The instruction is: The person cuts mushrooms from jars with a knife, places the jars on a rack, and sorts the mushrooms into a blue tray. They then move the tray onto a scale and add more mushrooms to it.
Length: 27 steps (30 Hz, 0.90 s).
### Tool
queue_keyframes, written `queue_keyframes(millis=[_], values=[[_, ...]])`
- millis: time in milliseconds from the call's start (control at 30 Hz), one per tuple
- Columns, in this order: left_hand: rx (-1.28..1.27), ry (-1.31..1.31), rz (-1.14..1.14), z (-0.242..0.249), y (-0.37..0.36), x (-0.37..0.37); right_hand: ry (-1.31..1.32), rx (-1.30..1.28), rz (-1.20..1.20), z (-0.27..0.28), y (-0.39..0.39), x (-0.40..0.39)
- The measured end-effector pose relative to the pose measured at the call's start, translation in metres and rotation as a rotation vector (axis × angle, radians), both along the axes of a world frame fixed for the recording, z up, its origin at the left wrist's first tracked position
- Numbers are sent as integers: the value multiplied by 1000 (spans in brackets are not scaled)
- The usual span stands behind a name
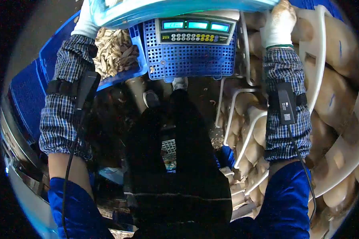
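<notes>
A light-blue, shiny plastic bag (179, 10) stretches across the top of the view, above a digital scale (195, 30) with lit displays. Most of the bag lies beyond the upper edge, so its contents are largely hidden. In a white glove, my left hand (86, 22) grips the bag's left end, its fingers partly behind the plastic. My right hand (281, 24), gloved too, is closed at the bag's right end, with its fingertips near the frame edge. Below my left hand, a blue crate (141, 59) holds many pale, elongated mushroom pieces (115, 51).
The scale rests on an upturned-looking blue perforated crate (187, 59). At right, white racks (321, 59) hold several stacked, pale brown bulky bags (337, 87). Another blue bin (26, 95) stands at left. My shoes (180, 83) are just below the scale.
</notes>
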<state>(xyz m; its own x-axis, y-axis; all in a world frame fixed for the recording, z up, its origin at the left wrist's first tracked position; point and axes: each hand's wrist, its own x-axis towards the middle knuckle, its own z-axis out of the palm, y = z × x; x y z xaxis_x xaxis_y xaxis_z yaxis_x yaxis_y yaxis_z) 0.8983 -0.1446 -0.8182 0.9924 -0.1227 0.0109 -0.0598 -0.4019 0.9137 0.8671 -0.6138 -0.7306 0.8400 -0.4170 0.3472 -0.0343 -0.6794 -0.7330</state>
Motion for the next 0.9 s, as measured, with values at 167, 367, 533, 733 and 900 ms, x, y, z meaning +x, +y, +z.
queue_keyframes(millis=[167, 367, 533, 733, 900], values=[[-332, 115, 233, -33, 16, -10, 44, 8, 35, 11, 7, -5], [-943, 449, 610, -32, 9, -52, 17, 101, 54, 22, 17, -18], [-895, 425, 796, -32, -4, -119, -30, -1, 73, 18, 10, -57], [-1119, 631, 821, -33, -21, -209, 295, -166, -51, 33, 49, -156], [-1029, 847, 872, -19, -26, -244, 271, -44, -98, 24, 71, -206]])
